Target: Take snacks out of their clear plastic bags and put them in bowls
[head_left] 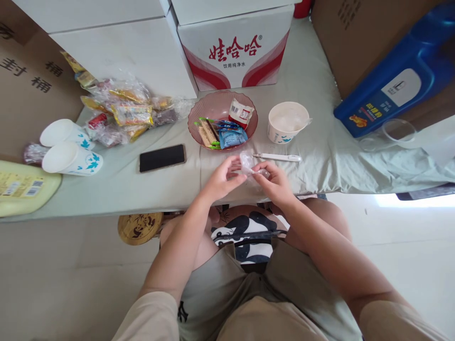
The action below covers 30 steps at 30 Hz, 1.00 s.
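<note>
My left hand (pixel 221 179) and my right hand (pixel 275 182) meet over the table's front edge, both pinching a small clear plastic wrapper (pixel 246 163) between their fingers. What is inside the wrapper I cannot make out. Just behind them lies a white pen (pixel 277 157). A pink glass bowl (pixel 213 105) with several wrapped snacks (pixel 227 130) stands a little farther back.
A black phone (pixel 162 157) lies left of my hands. A white paper cup (pixel 287 121) stands right of the bowl, two more cups (pixel 69 147) lie at far left by a pile of snack bags (pixel 122 111). Cardboard boxes (pixel 234 47) line the back; a blue jug (pixel 401 76) lies at right.
</note>
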{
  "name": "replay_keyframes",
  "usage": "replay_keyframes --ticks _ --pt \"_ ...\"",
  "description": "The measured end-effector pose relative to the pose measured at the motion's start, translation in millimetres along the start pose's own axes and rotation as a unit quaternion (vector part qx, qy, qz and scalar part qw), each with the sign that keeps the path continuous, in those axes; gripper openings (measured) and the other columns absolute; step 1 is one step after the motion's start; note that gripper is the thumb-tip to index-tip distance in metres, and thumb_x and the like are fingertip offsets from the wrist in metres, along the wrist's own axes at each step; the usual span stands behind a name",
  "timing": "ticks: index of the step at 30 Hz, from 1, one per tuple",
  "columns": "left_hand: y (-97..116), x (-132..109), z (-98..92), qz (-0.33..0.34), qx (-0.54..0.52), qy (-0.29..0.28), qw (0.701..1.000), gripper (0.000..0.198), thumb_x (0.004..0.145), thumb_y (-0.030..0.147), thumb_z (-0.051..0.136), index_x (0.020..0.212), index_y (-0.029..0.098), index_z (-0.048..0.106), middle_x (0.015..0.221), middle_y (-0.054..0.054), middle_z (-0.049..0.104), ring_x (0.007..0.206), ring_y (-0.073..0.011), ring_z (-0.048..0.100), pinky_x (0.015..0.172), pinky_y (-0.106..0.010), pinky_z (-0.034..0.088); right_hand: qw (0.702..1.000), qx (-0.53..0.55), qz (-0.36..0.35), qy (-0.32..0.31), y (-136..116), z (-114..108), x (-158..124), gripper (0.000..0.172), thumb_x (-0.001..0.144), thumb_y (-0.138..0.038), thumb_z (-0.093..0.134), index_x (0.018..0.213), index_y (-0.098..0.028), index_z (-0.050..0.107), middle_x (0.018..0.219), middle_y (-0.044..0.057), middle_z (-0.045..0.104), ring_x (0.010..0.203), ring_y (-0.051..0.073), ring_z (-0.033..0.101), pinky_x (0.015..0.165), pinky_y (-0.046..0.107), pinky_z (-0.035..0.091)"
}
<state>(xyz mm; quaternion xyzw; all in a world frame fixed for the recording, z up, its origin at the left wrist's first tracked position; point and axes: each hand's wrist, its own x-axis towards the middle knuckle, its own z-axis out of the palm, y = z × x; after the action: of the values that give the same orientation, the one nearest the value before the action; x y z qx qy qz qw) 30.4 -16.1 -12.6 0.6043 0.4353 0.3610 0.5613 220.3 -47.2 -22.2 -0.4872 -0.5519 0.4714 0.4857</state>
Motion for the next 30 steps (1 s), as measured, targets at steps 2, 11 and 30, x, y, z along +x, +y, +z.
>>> replay_keyframes --ticks 2,11,30 --pt "3.0 -1.6 4.3 -0.002 0.021 -0.045 0.999 0.054 0.08 0.045 0.075 0.125 0.019 0.059 0.127 -0.012 0.07 0.112 -0.0239 0.069 0.093 -0.034 0.055 0.997 0.051 0.017 -0.057 1.3 2.1 -1.3 0.025 0.088 -0.047 0.066 0.096 -0.023 0.064 0.091 0.002 0.067 0.082 0.017 0.06 0.076 0.031 0.048" --pt "9.2 -3.2 -1.6 -0.006 0.049 -0.008 0.999 0.038 0.089 0.049 0.064 0.106 0.017 0.074 0.101 -0.007 0.075 0.092 -0.021 0.067 0.083 -0.032 0.054 0.999 0.027 -0.009 0.045 15.2 2.3 1.5 0.033 0.08 -0.036 0.073 0.109 -0.024 0.061 0.109 0.004 0.065 0.086 0.015 0.06 0.08 0.031 0.05" --pt "5.6 16.3 17.7 0.025 -0.074 -0.056 0.995 0.052 0.078 0.046 0.078 0.123 0.022 0.069 0.132 -0.01 0.068 0.118 -0.0266 0.065 0.095 -0.036 0.055 0.987 0.121 0.035 0.096 6.9 -1.9 12.3 0.025 0.081 -0.039 0.067 0.084 -0.025 0.046 0.079 -0.004 0.054 0.073 0.013 0.053 0.068 0.027 0.047"
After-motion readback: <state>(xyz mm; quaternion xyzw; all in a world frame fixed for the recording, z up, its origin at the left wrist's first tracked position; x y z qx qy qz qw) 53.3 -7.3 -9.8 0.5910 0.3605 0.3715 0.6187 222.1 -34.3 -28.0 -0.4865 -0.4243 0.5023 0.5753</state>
